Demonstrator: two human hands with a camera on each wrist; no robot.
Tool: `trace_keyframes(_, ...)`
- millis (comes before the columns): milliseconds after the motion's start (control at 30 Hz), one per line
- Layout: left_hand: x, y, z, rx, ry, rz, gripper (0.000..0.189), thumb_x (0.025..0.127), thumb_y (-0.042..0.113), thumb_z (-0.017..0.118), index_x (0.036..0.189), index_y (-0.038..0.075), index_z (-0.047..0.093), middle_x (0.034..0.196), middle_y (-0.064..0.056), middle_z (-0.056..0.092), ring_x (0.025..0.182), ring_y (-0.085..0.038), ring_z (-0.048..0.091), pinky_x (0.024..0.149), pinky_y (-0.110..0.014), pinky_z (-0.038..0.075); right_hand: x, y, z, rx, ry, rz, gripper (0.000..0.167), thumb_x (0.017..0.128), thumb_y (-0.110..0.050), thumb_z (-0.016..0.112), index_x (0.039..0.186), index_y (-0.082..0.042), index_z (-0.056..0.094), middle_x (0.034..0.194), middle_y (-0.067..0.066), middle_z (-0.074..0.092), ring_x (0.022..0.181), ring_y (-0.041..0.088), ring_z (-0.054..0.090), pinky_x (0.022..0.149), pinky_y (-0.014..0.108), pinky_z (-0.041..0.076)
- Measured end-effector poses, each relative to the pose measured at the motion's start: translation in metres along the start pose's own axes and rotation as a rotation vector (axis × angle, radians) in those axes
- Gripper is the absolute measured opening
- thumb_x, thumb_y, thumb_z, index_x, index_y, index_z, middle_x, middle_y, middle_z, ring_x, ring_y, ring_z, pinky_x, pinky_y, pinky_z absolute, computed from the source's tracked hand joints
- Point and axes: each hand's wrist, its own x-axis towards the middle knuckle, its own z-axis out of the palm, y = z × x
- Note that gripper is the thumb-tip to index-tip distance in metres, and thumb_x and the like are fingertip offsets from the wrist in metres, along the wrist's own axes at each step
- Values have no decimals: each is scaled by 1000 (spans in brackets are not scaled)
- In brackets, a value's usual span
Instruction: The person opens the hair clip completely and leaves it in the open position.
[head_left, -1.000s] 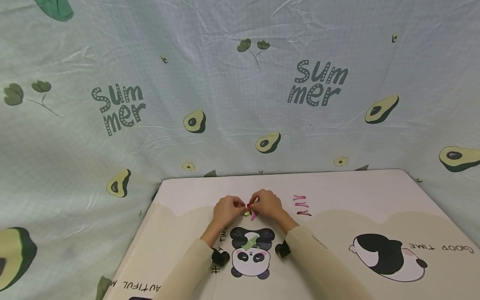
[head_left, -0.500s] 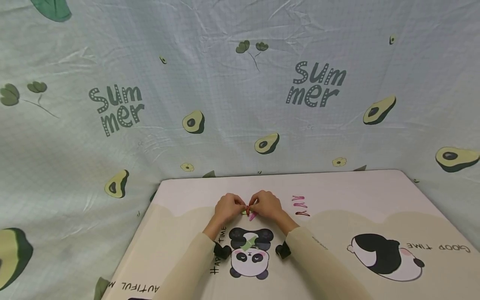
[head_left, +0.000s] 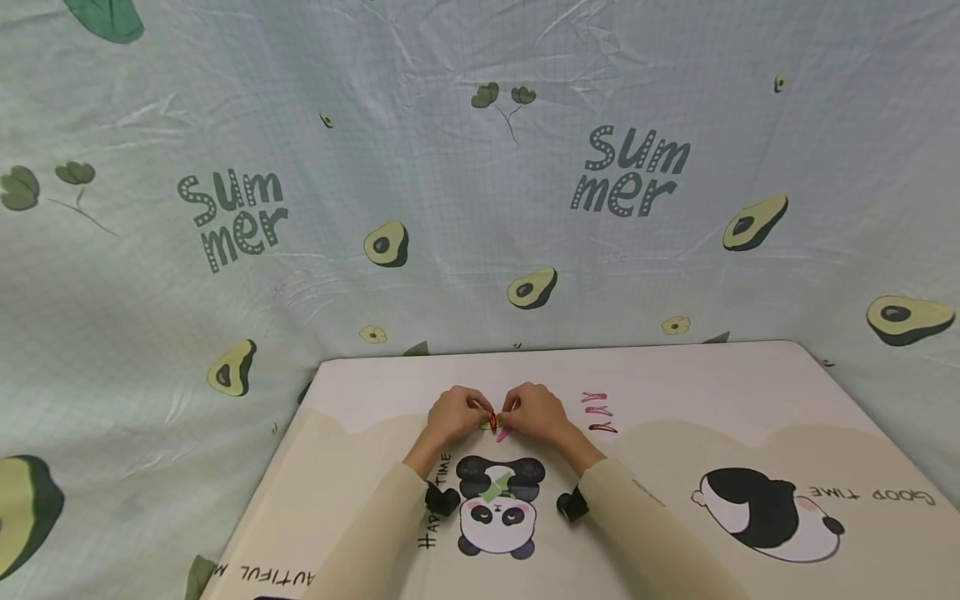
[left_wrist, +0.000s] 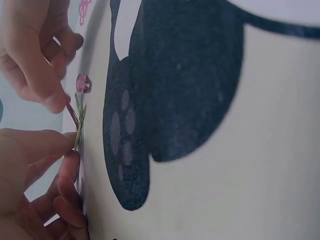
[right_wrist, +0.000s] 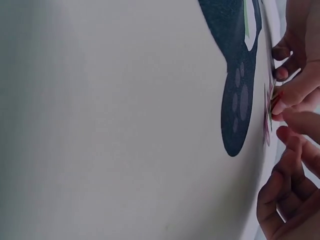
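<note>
My two hands meet near the far side of the table, with a small red hair clip [head_left: 493, 422] between their fingertips. The left hand [head_left: 453, 414] pinches one end of it. The fingertips of the right hand [head_left: 536, 410] hold its other end, as the left wrist view shows. Close beneath lie a green hair clip [left_wrist: 80, 117] and a pink hair clip [head_left: 502, 434]. In the right wrist view the fingers partly cover the red clip [right_wrist: 276, 101].
To the right of my hands, three hair clips lie in a column: two pink clips [head_left: 598, 410] and a dark red clip [head_left: 603, 427]. The tablecloth [head_left: 645, 533] has panda and dog prints. A printed curtain [head_left: 450, 167] hangs behind the table's far edge.
The red clip, earlier seen spread between the hands, now looks narrower and sits slightly further left. The hands stay almost in place; the head view has shifted slightly.
</note>
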Motion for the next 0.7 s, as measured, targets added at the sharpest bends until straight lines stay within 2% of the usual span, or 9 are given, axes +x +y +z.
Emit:
trace_keyframes(233,1,-2,0,0,5,-14,7,87,18,74,85,17,80,82,-2,75,72,-15,57,64,-29,39,-7,-5,0,18,-76,-31,25,85,-38,84,75,-16,77,62,-6,57,61,12,49,54,26,35)
trace_keyframes(500,-1,0,1,-13,9,-8,9,86,17,73,87,17,81,83,-2,77,72,-15,58,64,-28,40,-7,-12,4,-10,-97,-36,18,84,-28,82,71,-16,76,60,-6,57,59,12,49,53,26,35)
trace_keyframes(700,-2,0,1,-27,16,-10,12,87,15,72,90,17,83,87,-2,78,77,-15,60,68,-29,41,-5,-14,5,14,-86,3,17,83,-25,81,70,-15,76,57,-5,56,57,12,49,51,26,35)
